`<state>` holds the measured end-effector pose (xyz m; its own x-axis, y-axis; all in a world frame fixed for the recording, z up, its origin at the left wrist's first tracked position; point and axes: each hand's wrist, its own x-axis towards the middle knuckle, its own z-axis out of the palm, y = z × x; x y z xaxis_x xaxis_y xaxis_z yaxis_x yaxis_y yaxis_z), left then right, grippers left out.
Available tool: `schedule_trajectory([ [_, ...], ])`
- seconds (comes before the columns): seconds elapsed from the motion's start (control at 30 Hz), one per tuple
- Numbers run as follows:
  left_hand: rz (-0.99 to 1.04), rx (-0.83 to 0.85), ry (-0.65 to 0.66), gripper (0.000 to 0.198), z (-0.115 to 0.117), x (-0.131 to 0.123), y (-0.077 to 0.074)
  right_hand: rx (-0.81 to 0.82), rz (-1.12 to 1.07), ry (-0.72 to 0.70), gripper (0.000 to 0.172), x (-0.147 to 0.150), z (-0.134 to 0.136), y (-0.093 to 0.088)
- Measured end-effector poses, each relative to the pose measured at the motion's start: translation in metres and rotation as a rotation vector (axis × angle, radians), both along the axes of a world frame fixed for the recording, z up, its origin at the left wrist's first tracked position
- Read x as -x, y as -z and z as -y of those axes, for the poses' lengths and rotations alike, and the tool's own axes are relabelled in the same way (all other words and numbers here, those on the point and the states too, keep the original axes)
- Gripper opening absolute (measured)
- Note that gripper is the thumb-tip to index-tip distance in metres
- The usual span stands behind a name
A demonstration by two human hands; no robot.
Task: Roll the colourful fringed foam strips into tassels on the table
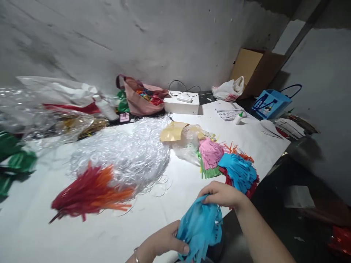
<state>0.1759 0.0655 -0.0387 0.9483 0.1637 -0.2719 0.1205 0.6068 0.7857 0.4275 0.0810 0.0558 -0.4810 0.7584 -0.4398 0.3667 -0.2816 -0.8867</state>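
A piece of blue fringed paper (201, 228) hangs at the near edge of the white table (82, 233), held by both my hands. My left hand (164, 243) grips its lower left side with fingers closed. My right hand (223, 193) pinches its top edge. Just beyond my right hand lies a stack of fringed paper pieces: blue (237, 170) on top, pink (210, 151), green (210, 172) and red (255, 184) beneath.
A bundle of red and orange fringe (90, 193) lies left of centre, beside a heap of clear plastic strands (128, 149). Farther back are a pink bag (139, 96), a white box (182, 104), a glue bottle (238, 117), a blue bag (270, 104) and a cardboard box (255, 69). Green foil (13, 164) sits at the left edge.
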Motion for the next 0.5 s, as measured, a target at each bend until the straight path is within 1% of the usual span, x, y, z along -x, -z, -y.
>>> schedule_trajectory([
  [0.03,0.006,0.098,-0.046,0.053,0.005,0.015,0.006,0.067,-0.054,0.009,0.027,0.011,-0.005,0.008],
  [0.1,-0.003,0.211,-0.12,0.055,0.014,0.041,0.018,0.162,-0.145,0.036,0.033,0.03,-0.012,0.024],
  [0.13,-0.008,0.222,-0.137,0.054,0.016,0.053,0.023,0.186,-0.171,0.049,0.036,0.037,-0.014,0.031],
  [0.2,-0.036,0.18,-0.108,0.049,0.014,0.072,0.029,0.181,-0.165,0.058,0.04,0.048,-0.015,0.042],
  [0.23,-0.067,0.115,-0.072,0.046,0.01,0.08,0.03,0.159,-0.141,0.06,0.04,0.05,-0.015,0.045],
  [0.3,-0.137,-0.058,0.0,0.038,-0.003,0.093,0.028,0.099,-0.084,0.07,0.038,0.051,-0.015,0.047],
  [0.33,-0.175,-0.169,0.026,0.035,-0.012,0.098,0.025,0.064,-0.055,0.08,0.035,0.049,-0.013,0.046],
  [0.4,-0.253,-0.428,0.045,0.031,-0.032,0.103,0.015,-0.035,0.031,0.076,0.026,0.044,-0.007,0.036],
  [0.43,-0.289,-0.546,0.036,0.028,-0.042,0.103,0.008,-0.123,0.105,0.062,0.023,0.041,0.0,0.029],
  [0.47,-0.322,-0.645,0.015,0.022,-0.051,0.102,0.002,-0.241,0.199,0.041,0.025,0.04,0.008,0.021],
  [0.5,-0.349,-0.753,-0.018,0.017,-0.058,0.101,-0.005,-0.382,0.306,0.017,0.03,0.039,0.018,0.013],
])
